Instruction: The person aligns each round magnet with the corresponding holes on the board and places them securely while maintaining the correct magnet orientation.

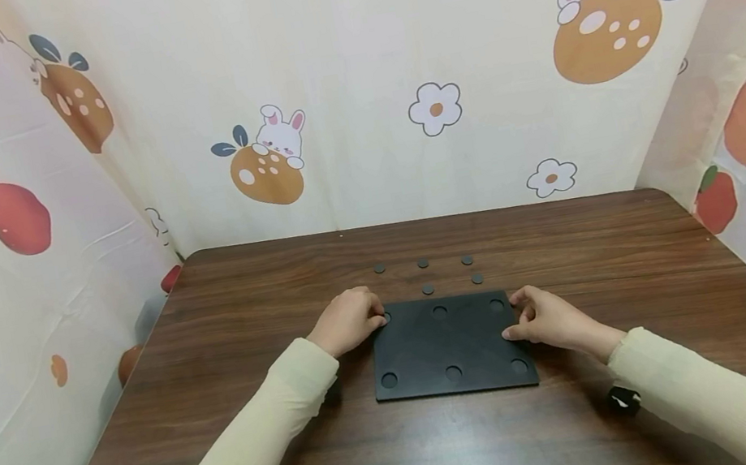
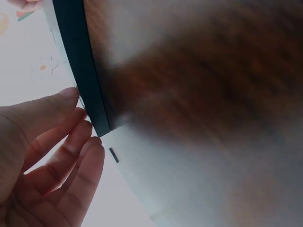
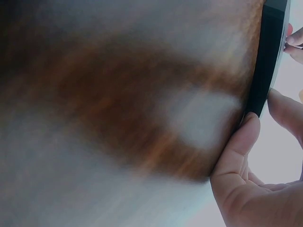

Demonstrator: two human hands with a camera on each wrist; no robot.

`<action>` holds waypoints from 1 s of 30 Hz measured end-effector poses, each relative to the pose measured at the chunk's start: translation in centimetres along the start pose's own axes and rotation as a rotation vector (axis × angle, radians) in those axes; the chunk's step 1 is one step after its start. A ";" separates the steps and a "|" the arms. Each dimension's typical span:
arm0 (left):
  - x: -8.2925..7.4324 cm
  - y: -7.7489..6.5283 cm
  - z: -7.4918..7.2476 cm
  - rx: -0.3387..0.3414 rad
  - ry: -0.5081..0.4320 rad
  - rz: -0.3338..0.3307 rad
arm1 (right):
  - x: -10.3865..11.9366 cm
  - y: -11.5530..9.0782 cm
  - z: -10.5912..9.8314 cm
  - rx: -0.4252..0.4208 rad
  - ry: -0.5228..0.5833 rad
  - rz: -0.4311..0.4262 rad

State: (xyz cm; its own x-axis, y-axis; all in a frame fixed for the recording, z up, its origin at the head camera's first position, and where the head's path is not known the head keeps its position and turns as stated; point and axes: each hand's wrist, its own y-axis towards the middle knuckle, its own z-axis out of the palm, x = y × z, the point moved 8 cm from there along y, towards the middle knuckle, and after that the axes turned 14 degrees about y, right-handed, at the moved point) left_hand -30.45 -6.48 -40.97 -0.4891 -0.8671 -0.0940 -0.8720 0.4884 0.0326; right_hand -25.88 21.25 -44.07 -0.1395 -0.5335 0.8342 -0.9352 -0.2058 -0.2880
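"What are the hands doing?"
"The left hand (image 1: 347, 321) pinches the black board (image 1: 445, 344) at its far left corner. The right hand (image 1: 553, 317) grips the right edge, thumb and finger set apart."
"And the board?"
"On the table (image 1: 244, 303), just short of five small discs (image 1: 428, 289). I'd judge they're steadying or squaring it; next probably calls for freeing one hand to pick up a disc for a round hollow (image 1: 453, 374)."
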 end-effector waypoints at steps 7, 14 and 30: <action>0.2 0.3 0.2 0.052 -0.037 -0.036 | 0.0 0.0 0.0 0.005 0.008 0.003; 0.2 0.6 -0.5 0.027 -0.059 -0.041 | 0.0 0.0 0.0 0.008 0.014 -0.006; 1.8 2.0 -1.4 -0.094 -0.155 -0.144 | -0.2 0.3 0.0 0.006 0.025 0.004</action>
State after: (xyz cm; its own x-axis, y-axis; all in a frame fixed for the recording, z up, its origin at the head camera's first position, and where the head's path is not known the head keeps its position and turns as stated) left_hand -33.11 -7.22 -39.72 -0.3570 -0.8983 -0.2560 -0.9341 0.3427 0.1000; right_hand -26.17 21.34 -44.33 -0.1515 -0.5136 0.8446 -0.9327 -0.2087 -0.2942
